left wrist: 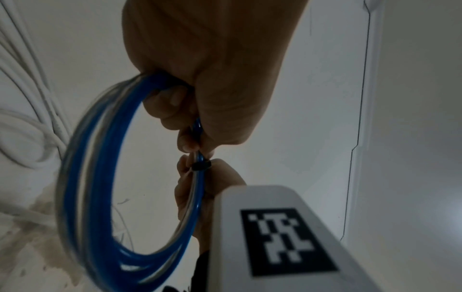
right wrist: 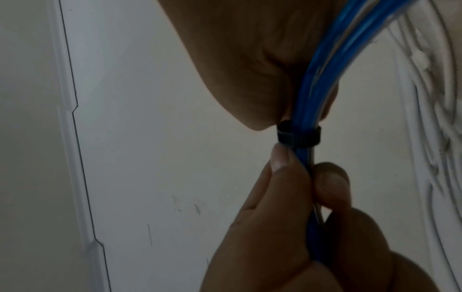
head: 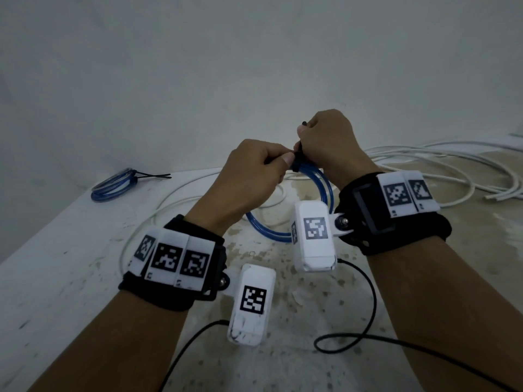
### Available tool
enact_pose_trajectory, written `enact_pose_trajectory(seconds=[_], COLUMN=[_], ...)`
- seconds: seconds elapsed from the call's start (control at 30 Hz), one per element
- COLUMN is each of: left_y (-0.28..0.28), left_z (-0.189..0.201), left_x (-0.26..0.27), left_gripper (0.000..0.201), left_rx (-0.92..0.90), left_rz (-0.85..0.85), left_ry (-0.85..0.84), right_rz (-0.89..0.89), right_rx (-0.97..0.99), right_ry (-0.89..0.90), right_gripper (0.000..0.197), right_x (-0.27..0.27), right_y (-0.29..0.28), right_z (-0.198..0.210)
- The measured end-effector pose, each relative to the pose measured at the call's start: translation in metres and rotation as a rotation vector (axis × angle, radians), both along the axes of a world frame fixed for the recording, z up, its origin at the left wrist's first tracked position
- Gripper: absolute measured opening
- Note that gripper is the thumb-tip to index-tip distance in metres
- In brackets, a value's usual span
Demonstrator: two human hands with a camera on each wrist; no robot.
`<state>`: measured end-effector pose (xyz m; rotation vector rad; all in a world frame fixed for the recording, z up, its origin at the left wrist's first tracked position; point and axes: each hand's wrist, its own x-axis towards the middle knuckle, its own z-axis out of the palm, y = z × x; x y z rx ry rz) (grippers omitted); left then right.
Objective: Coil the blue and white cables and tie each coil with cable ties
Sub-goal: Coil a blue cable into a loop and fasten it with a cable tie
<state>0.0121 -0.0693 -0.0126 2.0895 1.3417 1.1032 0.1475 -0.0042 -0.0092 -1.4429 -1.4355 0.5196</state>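
Note:
A coil of blue cable (head: 325, 193) hangs upright between my two hands above the table. A black cable tie (head: 297, 159) is cinched round its top. My left hand (head: 254, 171) pinches the coil strands right beside the tie; in the right wrist view its thumb and finger (right wrist: 287, 177) squeeze the blue strands just under the tie (right wrist: 298, 136). My right hand (head: 328, 142) is a fist on the tie, whose tail tip (head: 304, 123) sticks out above the knuckles. In the left wrist view the coil (left wrist: 82, 177) loops down from my left hand (left wrist: 212, 79).
A second blue coil (head: 116, 185), bound with a black tie, lies at the table's far left. Loose white cable (head: 424, 165) sprawls at the right, and white loops (head: 169, 205) run under my hands. The stained tabletop (head: 283, 363) carries black camera leads (head: 368, 321). A wall stands close behind.

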Motion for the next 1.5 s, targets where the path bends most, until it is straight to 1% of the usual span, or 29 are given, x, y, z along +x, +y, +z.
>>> enact_pose_trajectory(seconds=[0.07,0.13,0.2,0.27,0.33,0.37,0.4,0.47,0.5,0.57,0.63,0.7,0.83,0.9,0.97,1.07,1.1,1.2,1.3,1.43,1.5], left_y=[0.0,-0.001,-0.003,-0.002,0.0,0.0,0.001,0.003,0.004,0.006,0.007,0.008,0.008,0.009,0.01,0.011,0.01,0.009,0.008,0.007,0.007], left_z=[0.0,-0.002,-0.005,-0.005,-0.002,0.0,0.003,0.007,0.009,0.012,0.014,0.014,0.014,0.015,0.017,0.017,0.016,0.016,0.014,0.012,0.011], left_x=[0.002,0.005,0.009,0.011,0.01,0.009,0.007,0.002,-0.001,-0.007,-0.01,-0.009,-0.003,-0.001,0.001,0.0,-0.001,-0.002,-0.003,-0.004,-0.003], left_gripper=[0.027,0.023,0.022,0.022,0.023,0.024,0.025,0.025,0.025,0.026,0.027,0.027,0.022,0.019,0.018,0.017,0.017,0.021,0.023,0.022,0.022], left_rx=[0.018,0.048,0.063,0.042,0.011,-0.002,-0.01,-0.019,-0.018,-0.011,-0.01,-0.028,-0.117,-0.141,-0.139,-0.121,-0.108,-0.067,-0.081,-0.172,-0.163], left_rz=[-0.006,-0.005,-0.009,-0.018,-0.018,-0.012,-0.004,0.027,0.045,0.066,0.076,0.093,0.127,0.142,0.171,0.181,0.165,0.112,0.075,0.037,0.032], left_ry=[0.029,0.101,0.158,0.148,0.089,0.05,0.017,-0.005,-0.009,-0.025,-0.04,-0.051,-0.148,-0.193,-0.189,-0.157,-0.151,-0.146,-0.154,-0.202,-0.188], right_rz=[-0.016,-0.061,-0.08,-0.082,-0.077,-0.053,-0.004,0.146,0.233,0.376,0.421,0.42,0.395,0.394,0.395,0.32,0.304,0.305,0.302,0.318,0.292], right_rx=[-0.002,-0.017,-0.041,-0.05,-0.021,0.003,0.014,-0.047,-0.114,-0.223,-0.244,-0.193,-0.048,-0.001,0.043,0.096,0.088,0.033,-0.015,-0.078,-0.09], right_ry=[-0.027,-0.098,-0.094,-0.054,-0.055,-0.019,0.062,0.24,0.27,0.262,0.274,0.273,0.143,0.122,0.102,-0.034,-0.022,0.126,0.146,0.148,0.126], right_gripper=[0.025,0.025,0.024,0.024,0.026,0.026,0.027,0.026,0.026,0.025,0.021,0.016,0.019,0.019,0.02,0.019,0.019,0.018,0.016,0.017,0.019], right_x=[0.002,0.005,0.01,0.013,0.013,0.013,0.013,0.014,0.016,0.016,0.014,0.011,0.01,0.01,0.008,0.006,0.006,0.004,0.003,0.004,0.005], right_y=[0.002,0.002,0.002,0.002,0.001,0.0,-0.004,-0.012,-0.017,-0.023,-0.024,-0.023,-0.022,-0.023,-0.024,-0.025,-0.025,-0.027,-0.029,-0.029,-0.029], right_z=[-0.001,-0.001,-0.001,-0.001,-0.001,0.0,0.003,0.008,0.011,0.014,0.014,0.014,0.017,0.019,0.02,0.024,0.025,0.024,0.022,0.019,0.019])
